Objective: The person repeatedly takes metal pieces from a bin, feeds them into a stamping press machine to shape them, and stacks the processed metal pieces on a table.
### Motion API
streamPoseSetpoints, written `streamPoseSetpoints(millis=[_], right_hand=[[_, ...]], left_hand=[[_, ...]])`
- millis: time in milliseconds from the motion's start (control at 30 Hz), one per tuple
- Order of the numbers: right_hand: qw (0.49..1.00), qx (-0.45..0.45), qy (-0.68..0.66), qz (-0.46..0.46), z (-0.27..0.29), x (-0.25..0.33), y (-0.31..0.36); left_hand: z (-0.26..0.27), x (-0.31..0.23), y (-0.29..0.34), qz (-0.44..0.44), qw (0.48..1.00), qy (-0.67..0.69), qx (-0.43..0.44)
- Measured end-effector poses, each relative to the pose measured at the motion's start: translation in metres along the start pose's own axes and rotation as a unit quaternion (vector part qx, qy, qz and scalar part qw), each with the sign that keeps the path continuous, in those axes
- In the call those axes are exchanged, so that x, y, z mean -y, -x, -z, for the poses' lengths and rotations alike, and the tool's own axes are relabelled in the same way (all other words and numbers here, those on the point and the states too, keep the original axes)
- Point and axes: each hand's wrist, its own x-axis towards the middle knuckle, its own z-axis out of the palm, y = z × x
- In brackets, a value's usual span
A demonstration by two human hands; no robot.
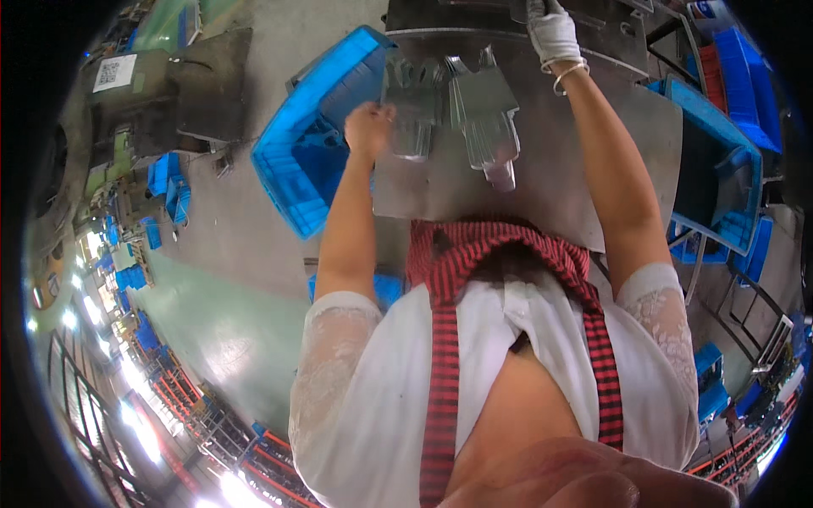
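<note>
My bare left hand (pixel 370 129) is over the right rim of a blue plastic bin (pixel 284 182), beside a stack of flat metal pieces (pixel 412 106). Its fingers curl in and are slightly blurred; whatever they may hold cannot be made out. A second stack of shiny cut metal plates (pixel 487 110) lies to the right on the grey metal table (pixel 555 182). My right hand (pixel 555 38), in a white glove, reaches far forward to a dark machine bed (pixel 457 42). Its fingertips look dark and run to the picture's top edge, so their grip is hidden.
Another blue bin (pixel 737 203) stands to the right of the table, with a metal sheet inside. Beyond it are more blue bins (pixel 749 89) and a metal frame (pixel 745 317). A dark machine (pixel 169 93) stands at the far left.
</note>
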Motion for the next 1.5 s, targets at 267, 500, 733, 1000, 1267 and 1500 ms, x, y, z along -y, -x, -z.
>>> streamPoseSetpoints(millis=[267,500,733,1000,1267,1500], right_hand=[[0.915,0.301,0.27,-0.023,0.053,0.051,0.148],[0.979,0.044,-0.146,-0.134,0.015,0.049,0.064],[0.94,-0.017,-0.228,-0.254,0.001,0.031,0.059],[0.954,0.004,-0.231,-0.192,-0.022,0.013,-0.005],[0.964,-0.012,-0.226,-0.143,-0.026,-0.017,-0.014],[0.939,0.065,-0.245,-0.232,-0.034,-0.021,-0.013]], left_hand=[[0.063,-0.093,-0.03,0.149,0.772,0.612,0.078],[0.003,-0.2,-0.093,0.074,0.778,0.601,0.17],[0.008,-0.094,-0.066,-0.058,0.977,0.18,-0.097],[-0.013,0.003,0.019,0.086,0.982,0.094,0.142],[0.001,-0.015,0.006,0.167,0.939,0.229,0.194],[0.039,0.001,0.003,0.213,0.839,0.44,0.24]])
